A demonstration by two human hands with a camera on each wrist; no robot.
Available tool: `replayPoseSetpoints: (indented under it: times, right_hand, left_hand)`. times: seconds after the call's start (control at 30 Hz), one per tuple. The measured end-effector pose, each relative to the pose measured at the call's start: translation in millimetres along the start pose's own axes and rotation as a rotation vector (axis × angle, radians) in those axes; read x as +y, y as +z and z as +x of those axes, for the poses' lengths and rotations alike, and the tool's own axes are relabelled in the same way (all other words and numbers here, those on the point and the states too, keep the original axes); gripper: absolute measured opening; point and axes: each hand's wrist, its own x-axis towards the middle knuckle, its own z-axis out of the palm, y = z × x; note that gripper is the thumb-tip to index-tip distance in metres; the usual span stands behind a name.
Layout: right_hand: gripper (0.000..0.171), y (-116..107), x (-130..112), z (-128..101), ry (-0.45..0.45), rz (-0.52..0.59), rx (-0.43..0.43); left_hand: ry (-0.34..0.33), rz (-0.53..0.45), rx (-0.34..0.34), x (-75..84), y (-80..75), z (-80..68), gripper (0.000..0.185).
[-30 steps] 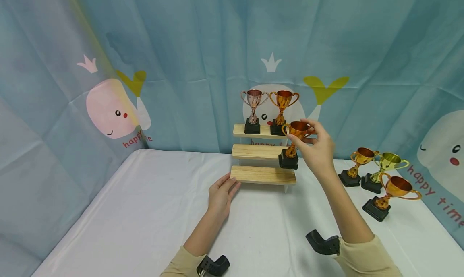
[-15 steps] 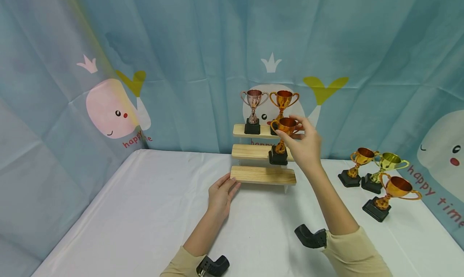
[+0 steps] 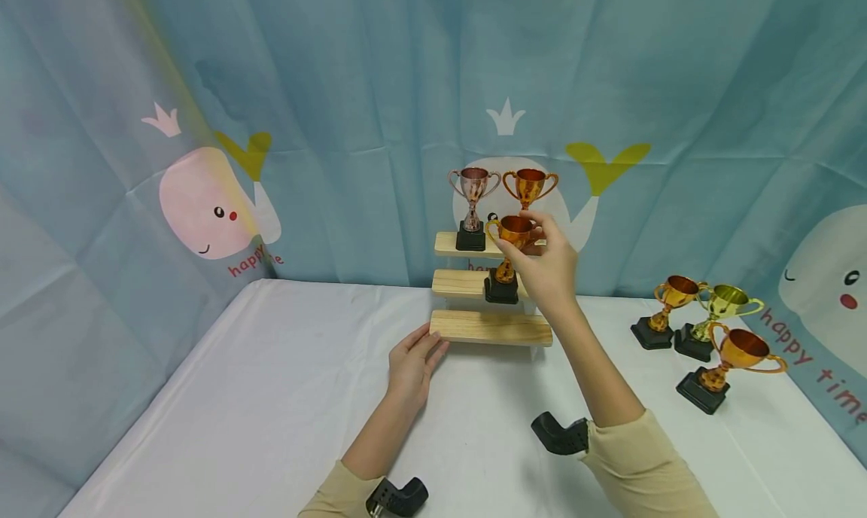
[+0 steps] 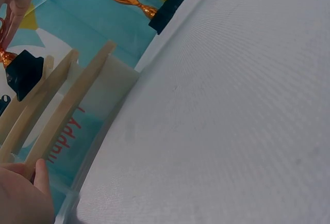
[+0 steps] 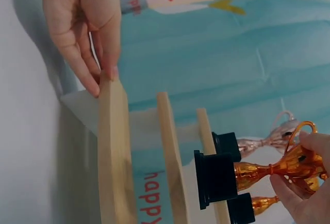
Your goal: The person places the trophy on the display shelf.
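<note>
Gripping orange trophy (image 3: 506, 256) by cup with our right hand (image 3: 544, 266), fingers curled round it, black base just above middle step of wooden riser (image 3: 491, 327). Our left hand (image 3: 410, 366) flat on white table (image 3: 271, 397), straight fingertips touching riser's lowest step, holding nothing.

You are working in a staged recording set: whale-print backdrop curtain (image 3: 339, 89) behind a white-clothed table (image 3: 271, 397).

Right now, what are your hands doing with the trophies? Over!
Right hand pinches orange trophy at the cup, base at middle step. Left hand steadies bottom step. Two trophies on top step, three on table.
</note>
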Motion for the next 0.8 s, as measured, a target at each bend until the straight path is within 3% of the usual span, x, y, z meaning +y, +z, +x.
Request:
replayPoseSetpoints:
  times: [0.4, 0.8]
  right_hand:
    - [0.056, 17.5, -3.1, 4.3, 0.001, 0.028, -0.023]
    - [0.055, 33.5, 2.1, 10.5, -0.080, 0.032, -0.009]
  left_hand:
    - [0.004, -0.007, -0.008, 0.6, 0.3, -1.1, 0.048]
    - [-0.001, 0.000, -0.003, -0.4, -0.9, 0.4, 0.047]
